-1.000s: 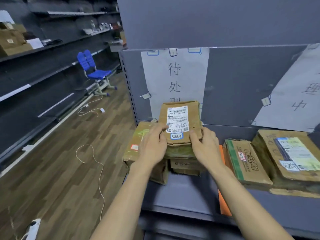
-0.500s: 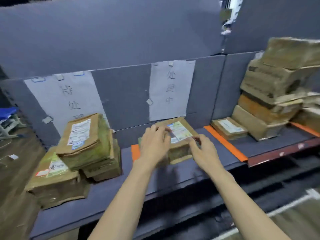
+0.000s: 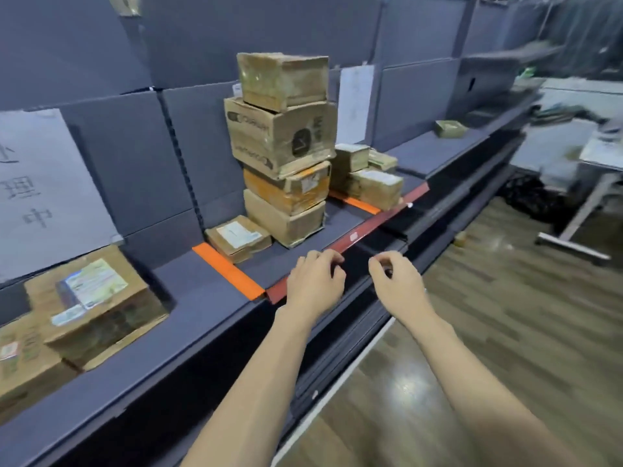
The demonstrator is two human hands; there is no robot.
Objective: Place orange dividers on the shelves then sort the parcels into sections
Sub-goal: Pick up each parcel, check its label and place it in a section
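Observation:
My left hand and my right hand hover empty over the front edge of the grey shelf, fingers loosely curled. An orange divider lies across the shelf just left of my left hand. A second orange divider lies further right. Between them stands a tall stack of brown parcels with a flat labelled parcel beside it. Small parcels sit right of the second divider. At the left lies a labelled parcel on other parcels.
A red strip runs along the shelf's front edge. White paper signs are taped to the grey back panel. A lone small parcel lies far right on the shelf. A white table stands on the wooden floor at right.
Both hands let go of the labelled parcel in the middle section and moved right, empty. The view swung right along the shelf to the tall stack.

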